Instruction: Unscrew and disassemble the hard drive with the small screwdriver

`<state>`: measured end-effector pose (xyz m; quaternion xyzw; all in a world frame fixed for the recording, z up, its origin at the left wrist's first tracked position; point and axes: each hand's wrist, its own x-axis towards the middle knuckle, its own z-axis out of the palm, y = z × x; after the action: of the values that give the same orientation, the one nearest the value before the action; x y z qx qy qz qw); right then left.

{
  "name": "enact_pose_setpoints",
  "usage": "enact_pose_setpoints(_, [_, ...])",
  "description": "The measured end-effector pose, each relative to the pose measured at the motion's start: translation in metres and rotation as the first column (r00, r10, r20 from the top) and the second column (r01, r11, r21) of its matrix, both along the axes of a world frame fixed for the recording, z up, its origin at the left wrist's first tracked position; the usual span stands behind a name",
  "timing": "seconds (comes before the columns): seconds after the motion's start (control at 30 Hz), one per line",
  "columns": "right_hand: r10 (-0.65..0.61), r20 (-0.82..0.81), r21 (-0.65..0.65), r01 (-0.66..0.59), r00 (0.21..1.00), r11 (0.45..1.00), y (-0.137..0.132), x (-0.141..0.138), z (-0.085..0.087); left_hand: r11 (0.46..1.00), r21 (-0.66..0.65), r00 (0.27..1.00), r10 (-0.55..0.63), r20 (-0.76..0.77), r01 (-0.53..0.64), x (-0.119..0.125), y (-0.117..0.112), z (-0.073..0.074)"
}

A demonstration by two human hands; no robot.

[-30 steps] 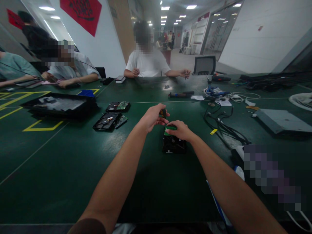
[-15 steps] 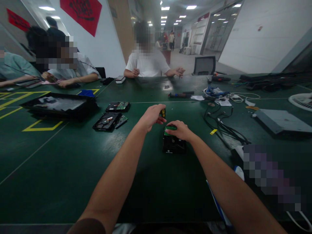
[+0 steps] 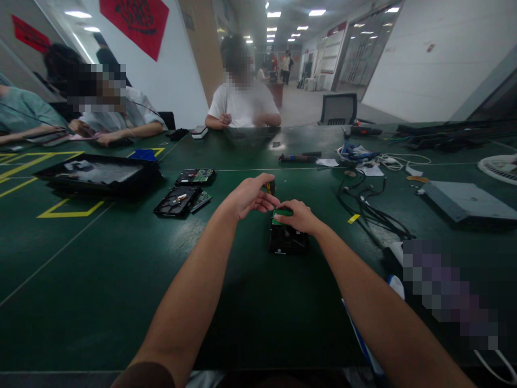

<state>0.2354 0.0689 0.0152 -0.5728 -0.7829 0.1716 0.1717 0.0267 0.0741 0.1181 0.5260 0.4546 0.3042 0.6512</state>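
Note:
A black hard drive [image 3: 287,241] lies on the green table in front of me, a green circuit board [image 3: 281,217] at its far end. My right hand [image 3: 301,216] is closed over that end, its fingers gripping the drive and resting against the board. Just beyond and to the left, my left hand [image 3: 254,196] pinches the yellow and black handle of a screwdriver [image 3: 270,187] between thumb and index finger, the other fingers loosely extended. Its tip is hidden behind the hands.
Left of my hands lie two more drives [image 3: 177,201] and a loose circuit board [image 3: 201,201]. Farther left is a black tray [image 3: 100,180]. On the right are cables [image 3: 363,207], a grey metal box [image 3: 468,199] and an electric screwdriver [image 3: 297,158]. Several people sit around the table.
My left hand has turned slightly and its lower fingers have stretched out over the drive's far edge. The right hand stays on the drive. The person opposite has drawn one arm in.

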Motion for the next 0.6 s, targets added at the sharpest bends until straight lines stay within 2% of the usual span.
enact_pose_setpoints(0.33, [-0.002,-0.012,-0.001,0.002,1.000,1.000,0.0015,0.0003,-0.0032,0.998,0.027,0.996,0.059,-0.061,-0.058,-0.0029,0.0007,0.0024])
enact_pose_setpoints(0.6, [-0.009,-0.003,-0.005,0.009,1.000,1.000,-0.0006,-0.0005,-0.0003,1.000,0.015,0.998,-0.006,-0.058,0.007,-0.0021,-0.0016,0.0055])
